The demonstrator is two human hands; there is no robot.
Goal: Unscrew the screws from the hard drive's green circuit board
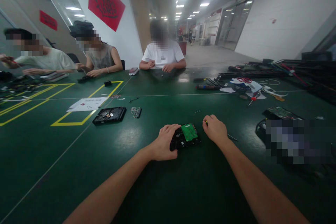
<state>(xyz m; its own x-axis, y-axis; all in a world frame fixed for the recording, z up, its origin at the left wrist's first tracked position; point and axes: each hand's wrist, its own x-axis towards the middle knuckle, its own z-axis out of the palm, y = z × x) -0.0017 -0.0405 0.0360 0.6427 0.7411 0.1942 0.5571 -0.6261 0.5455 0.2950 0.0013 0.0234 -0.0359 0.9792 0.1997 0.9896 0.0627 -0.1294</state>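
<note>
A black hard drive with a green circuit board [189, 132] lies flat on the table in front of me. My left hand [166, 142] grips its left side, fingers over the far edge and thumb at the near one. Just right of the drive, apart from it, my right hand [214, 128] is closed around a thin screwdriver [232, 138]. A bit of yellow shows at its fingers, and the metal shaft sticks out to the right behind the wrist; the rest is hidden. Several tiny screws [197, 111] lie beyond the drive.
An opened black casing [109, 115] and a small circuit board [136, 112] lie to the left, near a white paper sheet [88, 104]. Another screwdriver [252, 101], cables and papers lie at the right. Three people work across the green table [147, 189].
</note>
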